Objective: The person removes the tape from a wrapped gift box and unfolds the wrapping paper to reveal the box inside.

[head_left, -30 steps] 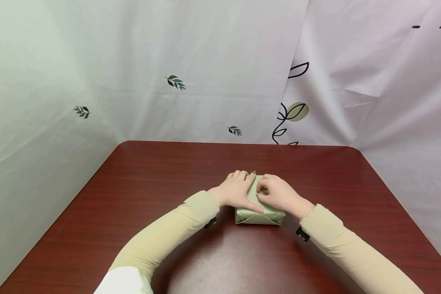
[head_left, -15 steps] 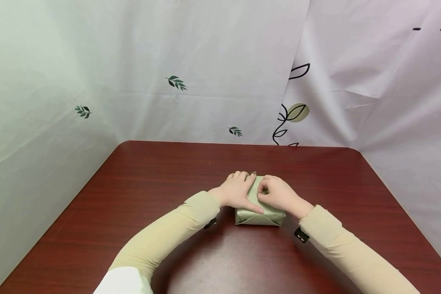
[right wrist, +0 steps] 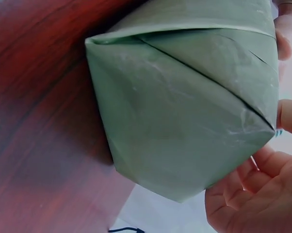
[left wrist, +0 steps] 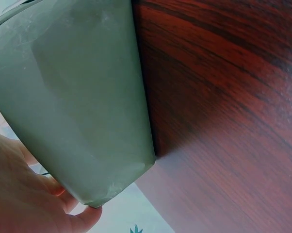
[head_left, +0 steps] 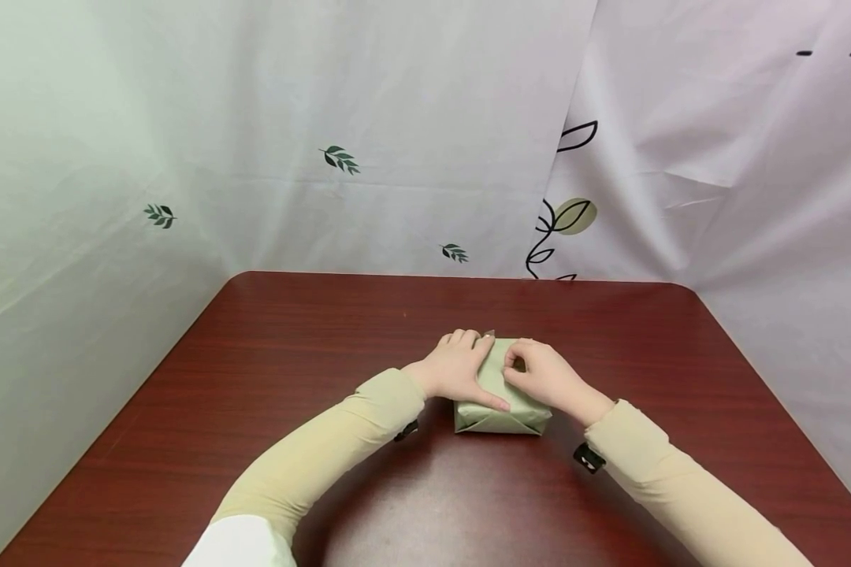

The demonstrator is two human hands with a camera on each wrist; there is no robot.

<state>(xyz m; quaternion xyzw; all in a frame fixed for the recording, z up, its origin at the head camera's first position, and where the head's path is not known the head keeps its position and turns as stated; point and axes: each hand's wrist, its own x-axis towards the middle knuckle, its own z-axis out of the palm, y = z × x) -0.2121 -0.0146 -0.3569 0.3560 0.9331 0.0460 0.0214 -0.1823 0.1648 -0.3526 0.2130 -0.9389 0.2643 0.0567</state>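
A small box-shaped package (head_left: 501,422) wrapped in pale green paper lies on the table, folded paper flaps showing at its near end. My left hand (head_left: 455,372) rests across its top left side, fingers spread and thumb reaching over the top toward the near edge. On the right part of the top, my right hand (head_left: 544,379) has its fingers curled, with thumb and index fingertips together against the paper. Whatever might be between those fingertips is too small to see. A small clear scrap (head_left: 490,333) sticks up beside the left index finger. The right wrist view shows layered folds on the package (right wrist: 180,116).
The dark red wooden table (head_left: 312,331) has rounded far corners. White cloth (head_left: 411,118) with leaf prints hangs behind it and at both sides. Both forearms wear beige sleeves, with a small black device (head_left: 589,457) under the right wrist.
My right hand has slid slightly to the right over the package top, baring more paper between the hands. My left hand and the package have stayed in place.
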